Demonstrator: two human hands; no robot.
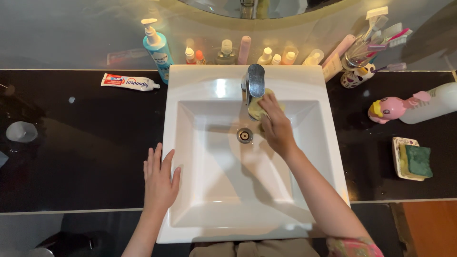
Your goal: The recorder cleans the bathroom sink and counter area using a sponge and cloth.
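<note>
Bare arms, two bare hands

Left hand (pixel 160 180) and right hand (pixel 276 127) ungloved, no rings visible; forearms uncovered; pink floral sleeve (pixel 354 247) at right upper arm.

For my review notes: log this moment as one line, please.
right hand pressing yellow sponge at faucet base | left hand flat on sink rim

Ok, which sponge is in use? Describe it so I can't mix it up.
Start at the white sink and go to the chrome tap at its back. The yellow sponge sits under the right hand, against the tap's base. The other sponge, green-topped, lies in a dish on the right counter.
</note>
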